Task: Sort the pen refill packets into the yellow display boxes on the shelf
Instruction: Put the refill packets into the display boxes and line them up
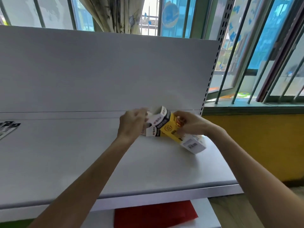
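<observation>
A yellow, white and black display box [169, 127] lies tilted on the white shelf [82, 162], toward its back right. My left hand [131, 124] grips the box's open white end at the left. My right hand [190, 124] holds the yellow middle part from the right, fingers curled on it. The box's white end with a barcode [193, 144] points toward me at the right. A few pen refill packets [8, 129] lie flat at the shelf's far left edge, partly cut off by the frame.
The shelf's white back panel [98, 71] rises behind the box, with a perforated upright post [212, 71] at its right. A red sheet [154, 214] lies on the lower shelf. Barred windows and a yellow wall stand to the right.
</observation>
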The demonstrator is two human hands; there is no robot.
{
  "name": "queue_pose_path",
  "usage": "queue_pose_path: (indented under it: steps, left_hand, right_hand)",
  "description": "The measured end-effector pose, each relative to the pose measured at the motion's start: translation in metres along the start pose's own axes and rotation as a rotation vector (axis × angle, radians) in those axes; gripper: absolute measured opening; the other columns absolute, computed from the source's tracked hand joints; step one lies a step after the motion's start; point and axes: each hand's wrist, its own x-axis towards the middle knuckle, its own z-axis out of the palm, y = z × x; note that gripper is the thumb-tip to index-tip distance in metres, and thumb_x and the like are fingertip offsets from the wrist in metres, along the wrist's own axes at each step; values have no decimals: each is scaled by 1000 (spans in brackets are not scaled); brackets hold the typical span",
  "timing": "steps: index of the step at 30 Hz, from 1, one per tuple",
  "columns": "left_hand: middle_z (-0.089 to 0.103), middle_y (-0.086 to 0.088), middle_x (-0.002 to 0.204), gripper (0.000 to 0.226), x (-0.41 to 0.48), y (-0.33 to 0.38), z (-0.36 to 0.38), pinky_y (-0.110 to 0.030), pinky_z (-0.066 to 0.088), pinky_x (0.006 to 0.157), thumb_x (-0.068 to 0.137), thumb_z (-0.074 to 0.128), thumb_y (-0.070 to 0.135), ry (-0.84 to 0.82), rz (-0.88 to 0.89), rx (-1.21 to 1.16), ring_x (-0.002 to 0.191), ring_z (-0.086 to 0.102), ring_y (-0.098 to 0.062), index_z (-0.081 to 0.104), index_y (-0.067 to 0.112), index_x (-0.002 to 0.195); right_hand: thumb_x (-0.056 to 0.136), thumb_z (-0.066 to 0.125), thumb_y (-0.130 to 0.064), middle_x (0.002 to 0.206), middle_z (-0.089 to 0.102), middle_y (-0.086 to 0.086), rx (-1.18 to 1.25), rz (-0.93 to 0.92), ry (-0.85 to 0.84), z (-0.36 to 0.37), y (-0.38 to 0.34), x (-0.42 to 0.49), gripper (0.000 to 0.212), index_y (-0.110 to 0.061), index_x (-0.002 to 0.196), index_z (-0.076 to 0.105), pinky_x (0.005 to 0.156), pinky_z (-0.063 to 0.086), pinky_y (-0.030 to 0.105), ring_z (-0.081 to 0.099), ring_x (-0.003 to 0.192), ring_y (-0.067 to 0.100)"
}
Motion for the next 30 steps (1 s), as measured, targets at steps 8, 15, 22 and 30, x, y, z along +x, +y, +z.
queue_pose_path:
  steps: [8,15,22,30]
  left_hand:
    - [65,2,86,16,-13,-68,-55,-30,50,81,85,59,31,-240,-137,361,86,61,-17,68,18,88]
    - [55,-2,120,34,-39,-104,-173,-21,40,85,88,60,25,-103,42,423,100,52,-11,56,18,121]
    - [55,-4,126,32,-91,-157,-335,-23,35,95,87,59,19,40,40,603,117,49,-19,59,15,119]
    - [52,0,129,31,-133,-212,-452,-16,26,91,90,54,23,133,-105,658,121,43,-14,58,17,121]
  right_hand:
    - [78,66,-29,133,47,6,-389,26,-16,56,-34,22,65,-20,136,38,98,36,35,41,124,28]
    - [81,70,-24,129,51,2,47,-213,206,111,-166,54,60,-19,134,44,89,34,21,48,118,16]
    - [84,67,-22,133,49,5,194,-333,115,226,-306,73,55,-15,134,45,93,31,18,47,120,17]
    - [92,54,-29,138,48,5,210,-420,-44,323,-416,89,46,-14,135,45,102,33,25,46,124,19]
